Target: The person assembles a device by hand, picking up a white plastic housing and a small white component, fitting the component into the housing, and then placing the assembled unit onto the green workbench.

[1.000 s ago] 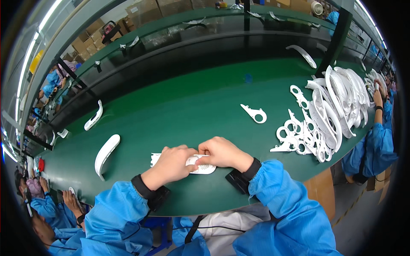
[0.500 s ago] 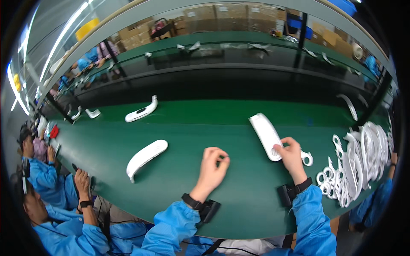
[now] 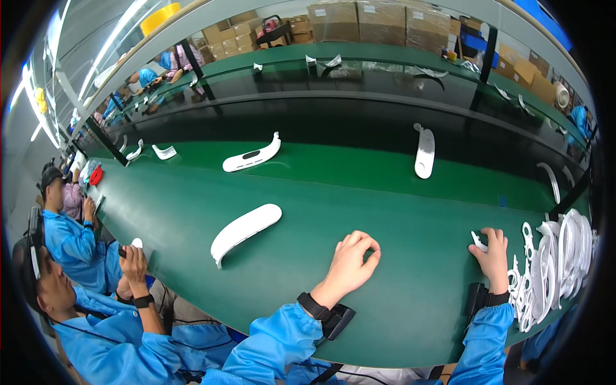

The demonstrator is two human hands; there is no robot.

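My left hand (image 3: 353, 264) hovers over the green tabletop, its fingers curled in toward the thumb and nothing visible in them. To the right, my right hand (image 3: 493, 258) has thumb and fingers closed around a small white plastic part (image 3: 478, 242), mostly hidden by the hand; its ring end showed earlier. A long curved white plastic shell (image 3: 246, 231) lies on the table left of my left hand. Farther off, another curved white shell (image 3: 425, 154) rests on the bright green strip. Beside my right hand is a stack of curved white shells (image 3: 564, 253) with several ringed white parts (image 3: 525, 282).
On the strip at left lies a white shell with a dark oval (image 3: 251, 156), and a short white piece (image 3: 164, 153) beyond it. A dark post (image 3: 571, 196) stands behind the stack. A co-worker (image 3: 96, 321) in blue sits at my left, hands raised at the table edge.
The shell that was in my right hand now lies on the far strip, let go. My right hand has moved right onto the small white part. The view has shifted somewhat.
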